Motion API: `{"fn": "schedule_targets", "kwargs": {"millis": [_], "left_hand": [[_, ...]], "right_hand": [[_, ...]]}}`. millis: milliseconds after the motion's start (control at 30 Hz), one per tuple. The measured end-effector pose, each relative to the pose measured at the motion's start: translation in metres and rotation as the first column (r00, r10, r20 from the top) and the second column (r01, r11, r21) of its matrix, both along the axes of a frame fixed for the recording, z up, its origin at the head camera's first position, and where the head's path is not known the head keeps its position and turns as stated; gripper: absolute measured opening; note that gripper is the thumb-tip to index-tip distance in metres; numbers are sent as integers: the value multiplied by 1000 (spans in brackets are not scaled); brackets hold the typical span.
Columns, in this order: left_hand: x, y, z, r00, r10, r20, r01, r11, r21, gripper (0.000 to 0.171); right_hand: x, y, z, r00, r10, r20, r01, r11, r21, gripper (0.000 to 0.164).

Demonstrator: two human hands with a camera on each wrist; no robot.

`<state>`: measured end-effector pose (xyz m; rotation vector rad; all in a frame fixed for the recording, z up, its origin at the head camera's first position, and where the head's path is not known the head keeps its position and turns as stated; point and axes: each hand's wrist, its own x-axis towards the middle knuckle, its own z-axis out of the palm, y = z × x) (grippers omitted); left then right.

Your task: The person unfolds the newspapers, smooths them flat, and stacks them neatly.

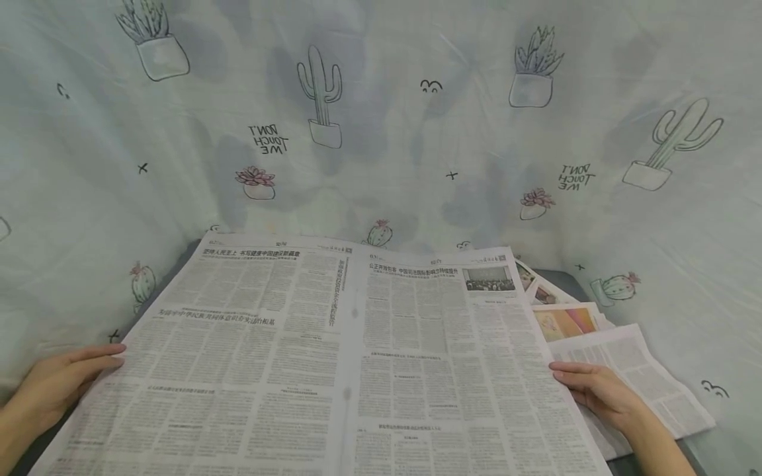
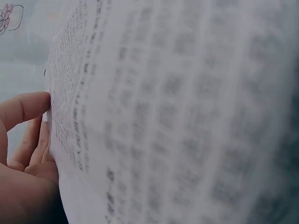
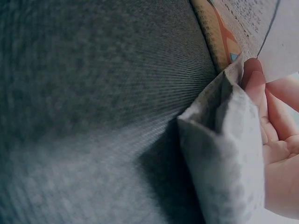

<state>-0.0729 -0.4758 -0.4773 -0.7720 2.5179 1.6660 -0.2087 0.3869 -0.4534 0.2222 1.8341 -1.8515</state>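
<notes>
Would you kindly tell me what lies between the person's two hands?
In the head view, a spread newspaper lies between the left hand and the right hand.

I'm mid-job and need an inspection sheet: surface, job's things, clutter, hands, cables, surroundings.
Surface: dark grey, textured surface, largely covered by paper.
Job's things: newspaper spread open, a crease down its middle.
Clutter: other printed sheets at the newspaper's right side, partly beneath it.
Left hand: pinches the newspaper's left edge.
Right hand: pinches its right edge.
Cables: nothing seen.
Surroundings: pale sheeting printed with potted cacti and succulents.
</notes>
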Motion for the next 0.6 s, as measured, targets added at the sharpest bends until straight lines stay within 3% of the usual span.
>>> {"fn": "schedule_targets", "kwargs": {"millis": [100, 200, 267, 433, 600], "left_hand": [[1, 1, 1, 1000, -15, -12, 15, 1000, -17, 39], [0, 1, 1, 1000, -19, -24, 19, 1000, -12, 27], [-1, 0, 0, 1000, -21, -22, 20, 1000, -18, 28], [-4, -3, -4, 999, 1, 36, 1, 999, -47, 56], [-6, -3, -6, 998, 41, 50, -39, 998, -41, 63]], "right_hand": [[1, 0, 1, 1000, -3, 9, 3, 1000, -10, 19], [0, 0, 1, 1000, -9, 8, 9, 1000, -18, 19], [0, -1, 1, 1000, -15, 2, 15, 1000, -11, 18], [0, -2, 1, 1000, -31, 0, 31, 999, 16, 15], [0, -2, -1, 1000, -28, -6, 28, 1000, 8, 14]]}}
